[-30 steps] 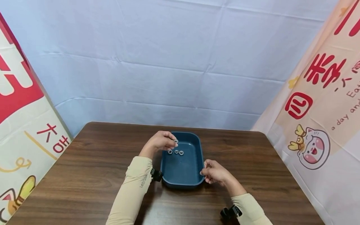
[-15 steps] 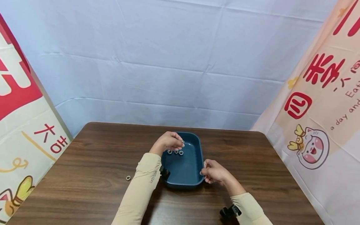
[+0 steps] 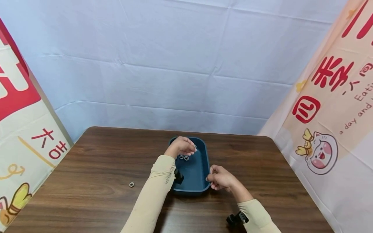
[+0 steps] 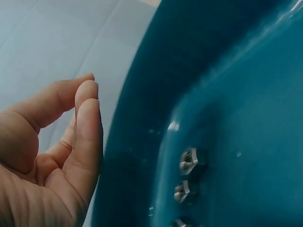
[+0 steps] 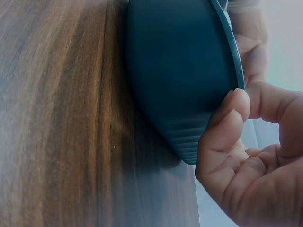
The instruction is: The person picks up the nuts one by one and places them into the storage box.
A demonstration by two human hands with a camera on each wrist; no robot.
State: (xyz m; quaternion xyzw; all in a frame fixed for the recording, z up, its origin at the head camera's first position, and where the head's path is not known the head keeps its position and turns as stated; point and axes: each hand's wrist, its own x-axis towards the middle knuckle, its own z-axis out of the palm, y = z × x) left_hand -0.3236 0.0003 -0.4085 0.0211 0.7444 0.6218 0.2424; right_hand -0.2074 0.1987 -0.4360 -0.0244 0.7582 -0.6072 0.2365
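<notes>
A deep blue rectangular tray [image 3: 193,176] sits on the wooden table. My left hand [image 3: 183,146] is over the tray's far part, pinching a small metal nut [image 3: 195,147] between thumb and fingers; in the left wrist view the fingers [image 4: 87,123] hide it. Below that hand, several hex nuts lie in a row on the tray floor, among them one nut [image 3: 186,158] in the head view and another nut [image 4: 191,161] in the left wrist view. My right hand [image 3: 220,178] pinches the tray's right rim near the front corner, thumb and fingers [image 5: 222,130] against the wall.
A single loose nut [image 3: 131,184] lies on the table [image 3: 96,181] to the left of my left forearm. Behind the table hangs a pale cloth [image 3: 163,71], with printed banners at both sides. Black cameras are strapped to both wrists.
My left hand has moved right over the tray, still pinching the nut. The loose nut on the table has come into sight from behind the left arm. My right hand keeps its place.
</notes>
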